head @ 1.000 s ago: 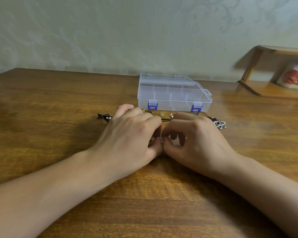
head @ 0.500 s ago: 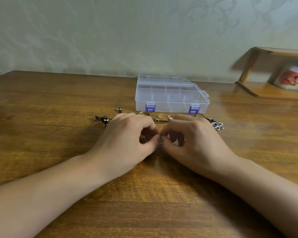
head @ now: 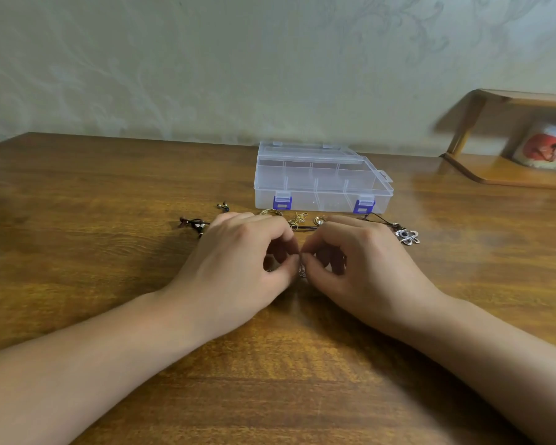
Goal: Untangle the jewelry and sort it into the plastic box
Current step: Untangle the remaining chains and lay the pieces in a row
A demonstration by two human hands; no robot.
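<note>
Now the left hand [head: 238, 261] has drawn back a little from a second ago, uncovering more of the dark corded strands [head: 193, 223] at its ten o'clock. Both hands, the right hand [head: 363, 261] included, pinch a small glinting silvery metal piece [head: 302, 270] between thumb and forefinger; untangling is barely begun. The clear ribbed plastic box with blue latches [head: 321, 181] sits latched at twelve o'clock on the glossy wood-grain worktop [head: 93, 245].

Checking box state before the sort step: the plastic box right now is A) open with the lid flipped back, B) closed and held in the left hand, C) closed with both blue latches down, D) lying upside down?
C: the plastic box sits lid-on with both blue latches down, apart from the left hand and right hand.
</note>
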